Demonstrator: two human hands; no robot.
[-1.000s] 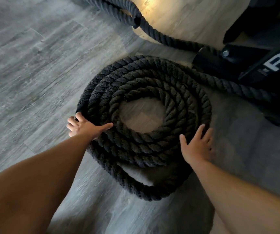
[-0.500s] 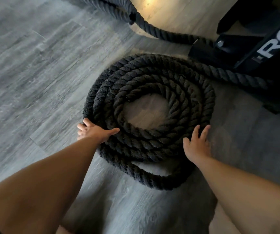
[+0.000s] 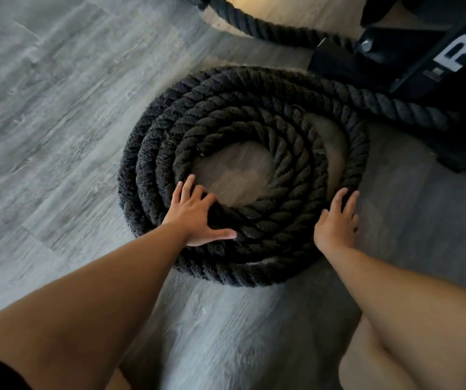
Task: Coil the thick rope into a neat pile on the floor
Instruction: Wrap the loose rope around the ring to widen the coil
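Observation:
A thick black twisted rope (image 3: pixel 243 108) lies on the grey plank floor (image 3: pixel 57 108) in a flat round coil of several turns, with bare floor showing in its centre. My left hand (image 3: pixel 195 218) rests flat on the near inner turns, fingers spread, thumb pointing right. My right hand (image 3: pixel 336 220) presses against the outer turn at the near right side, fingers apart. A loose stretch of rope (image 3: pixel 400 111) runs from the coil's far right toward a black frame.
A black metal equipment frame (image 3: pixel 412 52) with white lettering stands at the far right, close to the coil. Another stretch of rope (image 3: pixel 254 23) curves along the floor behind it. Open grey floor lies to the left and in front.
My left hand moved from the coil's outer left edge onto the inner turns. The near loose loop has been pushed in, so the coil is tighter and rounder. My right hand stayed at the right edge.

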